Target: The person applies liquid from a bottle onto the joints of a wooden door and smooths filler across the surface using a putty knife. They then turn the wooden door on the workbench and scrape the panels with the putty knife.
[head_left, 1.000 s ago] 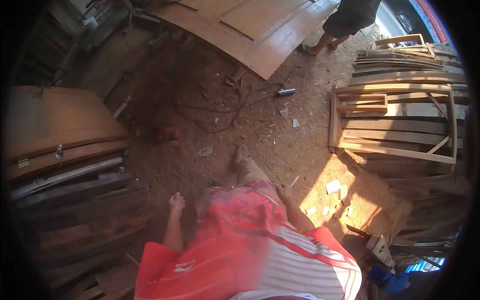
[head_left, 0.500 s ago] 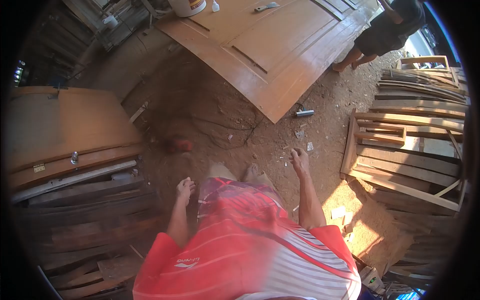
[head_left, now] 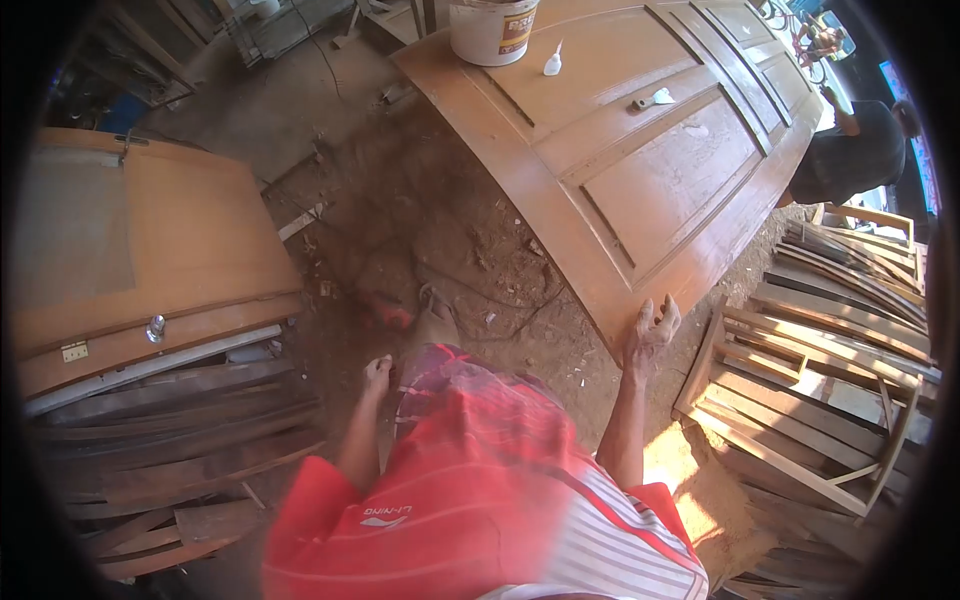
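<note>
A brown panelled wooden door (head_left: 690, 160) lies flat and raised above the ground ahead of me. My right hand (head_left: 652, 332) is at its near corner, fingers apart and holding nothing; whether it touches the wood I cannot tell. My left hand (head_left: 377, 378) hangs low beside my shorts, its fingers loosely curled with nothing visible in them. On the door stand a white bucket (head_left: 492, 32) and a small white squeeze bottle (head_left: 553, 60). A putty knife (head_left: 655, 100) lies on a panel beyond them.
To the left, another wooden door (head_left: 200, 220) with a knob lies over stacked planks (head_left: 170, 410). Wooden frames (head_left: 800, 400) and boards are piled at the right. Cables (head_left: 520, 318) run over the dirt floor. Another person (head_left: 855, 155) is by the door's far right side.
My view has moved closer to the panelled door. My right hand has come forward to the door's corner, its fingers spreading. My left hand stays low, its fingers more curled.
</note>
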Demonstrator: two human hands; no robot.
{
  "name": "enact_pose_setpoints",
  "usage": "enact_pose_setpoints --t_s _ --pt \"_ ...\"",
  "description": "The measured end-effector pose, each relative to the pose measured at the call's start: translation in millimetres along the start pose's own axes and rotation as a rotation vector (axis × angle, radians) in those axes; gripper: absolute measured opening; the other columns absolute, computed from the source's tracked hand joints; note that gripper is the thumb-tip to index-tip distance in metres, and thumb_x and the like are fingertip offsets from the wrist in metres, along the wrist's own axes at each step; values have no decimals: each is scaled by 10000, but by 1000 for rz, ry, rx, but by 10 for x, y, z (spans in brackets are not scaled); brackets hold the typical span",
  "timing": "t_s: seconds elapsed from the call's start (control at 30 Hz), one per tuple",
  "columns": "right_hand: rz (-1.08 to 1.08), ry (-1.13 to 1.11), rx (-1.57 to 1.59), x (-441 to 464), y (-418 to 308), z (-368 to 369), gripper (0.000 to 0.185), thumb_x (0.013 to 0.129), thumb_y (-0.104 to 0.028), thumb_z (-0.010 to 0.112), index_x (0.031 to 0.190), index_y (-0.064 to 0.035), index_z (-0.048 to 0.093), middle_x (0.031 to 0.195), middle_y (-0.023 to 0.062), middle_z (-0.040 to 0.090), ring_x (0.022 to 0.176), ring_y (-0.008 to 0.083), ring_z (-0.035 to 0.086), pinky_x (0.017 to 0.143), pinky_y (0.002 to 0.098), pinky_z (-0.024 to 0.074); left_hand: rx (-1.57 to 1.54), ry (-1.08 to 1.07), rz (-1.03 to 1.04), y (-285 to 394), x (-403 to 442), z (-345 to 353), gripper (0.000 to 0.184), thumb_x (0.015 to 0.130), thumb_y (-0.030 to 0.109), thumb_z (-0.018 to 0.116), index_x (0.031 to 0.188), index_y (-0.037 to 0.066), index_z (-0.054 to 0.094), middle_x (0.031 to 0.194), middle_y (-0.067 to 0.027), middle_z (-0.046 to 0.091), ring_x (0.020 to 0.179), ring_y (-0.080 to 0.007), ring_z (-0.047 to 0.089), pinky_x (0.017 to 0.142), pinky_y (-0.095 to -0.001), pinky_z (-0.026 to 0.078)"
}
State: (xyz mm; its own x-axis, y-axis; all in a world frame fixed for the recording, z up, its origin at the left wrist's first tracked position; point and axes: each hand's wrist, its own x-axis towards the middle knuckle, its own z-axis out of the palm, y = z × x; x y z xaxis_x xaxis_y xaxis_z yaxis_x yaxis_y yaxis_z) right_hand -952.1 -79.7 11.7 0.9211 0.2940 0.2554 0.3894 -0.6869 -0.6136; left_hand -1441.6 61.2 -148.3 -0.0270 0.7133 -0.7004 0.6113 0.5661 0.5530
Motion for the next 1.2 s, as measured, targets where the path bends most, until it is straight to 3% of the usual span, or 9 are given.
enact_pose_setpoints --t_s 0.13,0.2,0.27,0.57,0.77,0.83,0.87,0.93,1.2 --pt "98 -79 43 32 -420 712 494 969 -256 685 1378 -3 574 1352 220 568 1244 366 574 1016 452 489 -187 -56 75 215 750 -382 405 1029 350 612 1216 -5 662 1115 -143 732 998 -212 703 844 -358 550" --pt "75 -79 -29 38 -487 913 507 951 -280 705 1361 -6 586 1360 229 567 1255 388 565 1045 477 471 -458 -62 -83 553 959 -622 425 1031 353 606 1286 12 626 1163 -139 722 1019 -207 697 866 -343 548" --pt "-74 34 -280 23 -630 1062 487 935 -281 718 1325 -11 609 1337 227 578 1226 396 574 1034 493 465 -482 -38 -48 822 1183 -858 450 1032 367 603 1318 19 603 1196 -138 710 1043 -217 691 889 -347 545" --pt "-100 114 -395 97 -842 1161 425 916 -313 741 1224 -40 637 1217 145 621 1156 356 591 967 497 470 -595 -36 49 2324 1957 -1018 499 1074 373 534 1408 3 529 1302 -171 658 1147 -251 663 982 -392 543" --pt "23 81 -443 159 -972 1235 443 932 -300 716 1273 -40 606 1274 164 591 1215 374 548 1024 507 424 -397 -64 400 3979 2407 -845 508 1070 334 554 1430 -20 503 1370 -215 611 1231 -294 624 1056 -402 504" --pt "80 63 -474 119 -1034 1189 446 934 -290 709 1284 -37 597 1289 171 583 1230 378 538 1036 508 413 -244 173 709 4490 2534 -773 497 1051 250 603 1435 -41 482 1398 -226 569 1273 -324 580 1074 -435 484" --pt "96 55 -475 156 -1070 1198 437 934 -278 705 1278 -32 595 1289 175 583 1230 379 538 1037 510 412 -243 155 717 4788 2571 -754 497 1051 250 603 1435 -41 482 1398 -226 569 1273 -324 580 1074 -435 484" --pt "116 57 -480 203 -1095 1225 428 933 -266 701 1272 -28 592 1289 180 582 1230 380 538 1037 512 412 194 322 978 5348 2595 -765 585 979 222 702 1449 -40 472 1459 -250 497 1363 -377 478 1136 -488 404" --pt "371 173 -537 450 -1480 1618 361 983 -275 657 1228 -17 597 1274 211 575 1203 391 555 1018 509 434 463 30 959 6291 2920 -530 901 801 319 860 1515 -2 414 1498 -250 460 1430 -398 387 1188 -513 324"
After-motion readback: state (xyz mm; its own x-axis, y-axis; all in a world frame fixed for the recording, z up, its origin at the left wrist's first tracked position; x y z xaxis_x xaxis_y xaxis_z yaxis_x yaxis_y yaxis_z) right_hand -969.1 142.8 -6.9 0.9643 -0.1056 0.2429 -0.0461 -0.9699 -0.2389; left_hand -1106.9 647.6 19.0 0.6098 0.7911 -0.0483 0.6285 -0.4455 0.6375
